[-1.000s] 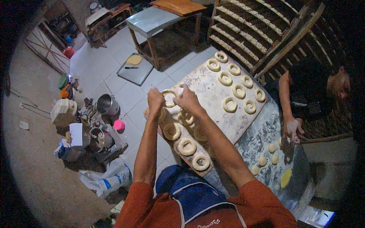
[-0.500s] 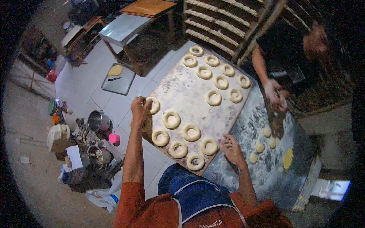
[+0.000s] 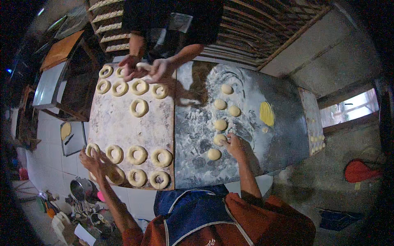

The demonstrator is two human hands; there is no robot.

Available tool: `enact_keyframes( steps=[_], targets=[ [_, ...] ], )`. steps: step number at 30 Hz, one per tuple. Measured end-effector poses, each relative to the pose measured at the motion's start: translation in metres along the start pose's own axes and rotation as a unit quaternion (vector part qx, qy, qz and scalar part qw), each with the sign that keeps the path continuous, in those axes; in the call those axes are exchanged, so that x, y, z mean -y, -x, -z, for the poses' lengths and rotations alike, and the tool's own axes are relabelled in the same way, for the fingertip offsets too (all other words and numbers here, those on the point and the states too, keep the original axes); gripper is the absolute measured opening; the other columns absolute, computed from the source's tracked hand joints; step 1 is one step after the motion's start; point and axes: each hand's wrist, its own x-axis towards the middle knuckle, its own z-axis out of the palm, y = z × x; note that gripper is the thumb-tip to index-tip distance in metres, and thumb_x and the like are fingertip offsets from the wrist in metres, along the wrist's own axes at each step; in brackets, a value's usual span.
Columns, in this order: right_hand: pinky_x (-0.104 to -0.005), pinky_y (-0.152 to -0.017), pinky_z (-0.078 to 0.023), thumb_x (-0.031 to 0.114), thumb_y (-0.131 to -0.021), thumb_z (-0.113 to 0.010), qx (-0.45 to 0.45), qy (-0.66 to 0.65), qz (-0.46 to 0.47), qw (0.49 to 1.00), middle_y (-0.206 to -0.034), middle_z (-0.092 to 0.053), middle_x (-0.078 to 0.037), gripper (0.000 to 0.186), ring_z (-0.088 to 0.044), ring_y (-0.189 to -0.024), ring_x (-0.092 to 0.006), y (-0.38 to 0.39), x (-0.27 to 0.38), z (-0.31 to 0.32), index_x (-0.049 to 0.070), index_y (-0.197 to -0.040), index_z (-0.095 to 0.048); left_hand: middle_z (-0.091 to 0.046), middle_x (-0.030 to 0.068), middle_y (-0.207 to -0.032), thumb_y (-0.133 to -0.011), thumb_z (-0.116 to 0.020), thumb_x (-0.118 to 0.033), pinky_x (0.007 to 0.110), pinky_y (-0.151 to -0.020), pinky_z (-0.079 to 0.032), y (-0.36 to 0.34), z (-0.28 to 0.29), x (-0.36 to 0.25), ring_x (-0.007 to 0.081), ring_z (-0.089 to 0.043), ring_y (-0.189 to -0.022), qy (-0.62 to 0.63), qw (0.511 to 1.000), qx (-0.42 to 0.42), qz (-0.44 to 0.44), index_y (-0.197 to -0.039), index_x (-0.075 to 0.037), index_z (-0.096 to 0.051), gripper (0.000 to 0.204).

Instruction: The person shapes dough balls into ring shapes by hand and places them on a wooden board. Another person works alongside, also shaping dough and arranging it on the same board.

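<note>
At the left edge of the floured board (image 3: 133, 123), my left hand (image 3: 92, 160) has its fingers closed on a dough ring (image 3: 92, 149). Several other pale rings (image 3: 136, 155) lie on the board in groups at top and bottom. To the right, on a flour-smeared metal tabletop (image 3: 279, 143), my right hand (image 3: 231, 143) grips a round dough ball (image 3: 219, 138) with its fingertips. More balls (image 3: 220, 125) and a smear of yellow fat or paste (image 3: 266, 113) lie there too.
A co-worker's hands (image 3: 157, 69) hold pale dough above the board's far end. Racks of dough (image 3: 110, 27) stand behind. A side table (image 3: 49, 84), a tray (image 3: 73, 139) and pots (image 3: 78, 189) are at left. A narrow board with dough pieces (image 3: 312, 123) lies at right.
My right hand has left the ring it held with my left and moved right onto a dough ball. The view has swung right, bringing the metal tabletop to the middle.
</note>
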Motion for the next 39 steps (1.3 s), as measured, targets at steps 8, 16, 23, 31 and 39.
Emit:
enact_keyframes(
  steps=[8, 16, 23, 31, 39],
  targets=[
    [-0.0441, -0.077, -0.046, 0.017, -0.062, -0.084, -0.04, -0.028, 0.127, 0.991, -0.085, -0.057, -0.011, 0.037, -0.057, -0.088, -0.0293, -0.015, 0.0, 0.007, 0.003, -0.085, -0.057, -0.059, 0.013, -0.109, -0.085, -0.062, -0.014, 0.035, -0.083, -0.045, 0.122, -0.022, -0.215, 0.023, -0.056, -0.097, 0.406, 0.883, 0.224, 0.063, -0.117, -0.003, -0.056, 0.034],
    [-0.0316, -0.08, -0.05, 0.006, -0.077, -0.072, 0.084, -0.499, -0.029, 0.862, -0.095, -0.061, -0.009, 0.032, -0.061, -0.088, -0.017, 0.016, -0.013, 0.027, 0.005, -0.103, -0.054, -0.058, 0.0113, -0.115, -0.088, -0.065, -0.017, 0.035, -0.088, -0.049, 0.229, -0.006, -0.399, 0.0226, -0.059, -0.103, 0.535, 0.716, 0.446, 0.052, -0.128, -0.004, -0.054, 0.043],
    [-0.0322, -0.09, -0.049, -0.002, -0.075, -0.07, 0.138, -0.555, 0.0, 0.82, -0.118, -0.058, -0.011, 0.045, -0.056, -0.111, -0.0192, 0.03, -0.031, 0.068, 0.002, -0.117, -0.054, -0.066, 0.0109, -0.104, -0.09, -0.063, -0.013, 0.032, -0.083, -0.052, 0.252, 0.002, -0.445, 0.0188, -0.063, -0.093, 0.547, 0.67, 0.497, 0.078, -0.114, 0.003, -0.06, 0.028],
    [-0.0341, -0.084, -0.052, 0.0, -0.072, -0.073, 0.081, -0.357, 0.156, 0.917, -0.115, -0.059, -0.013, 0.06, -0.063, -0.1, -0.0244, 0.018, -0.057, 0.092, 0.003, -0.125, -0.045, -0.063, 0.0118, -0.105, -0.095, -0.056, -0.017, 0.031, -0.08, -0.052, 0.292, 0.002, -0.481, 0.0167, -0.061, -0.095, 0.543, 0.69, 0.462, 0.12, -0.113, 0.003, -0.059, 0.028],
    [-0.0326, -0.074, -0.052, -0.001, -0.072, -0.07, 0.223, -0.44, 0.103, 0.864, -0.109, -0.059, -0.011, 0.08, -0.062, -0.095, -0.0197, 0.02, -0.053, 0.122, 0.008, -0.137, -0.025, -0.062, 0.0124, -0.106, -0.097, -0.054, -0.021, 0.03, -0.078, -0.051, 0.306, 0.0, -0.497, 0.0171, -0.061, -0.092, 0.568, 0.684, 0.436, 0.14, -0.115, 0.002, -0.056, 0.029]
  ],
)
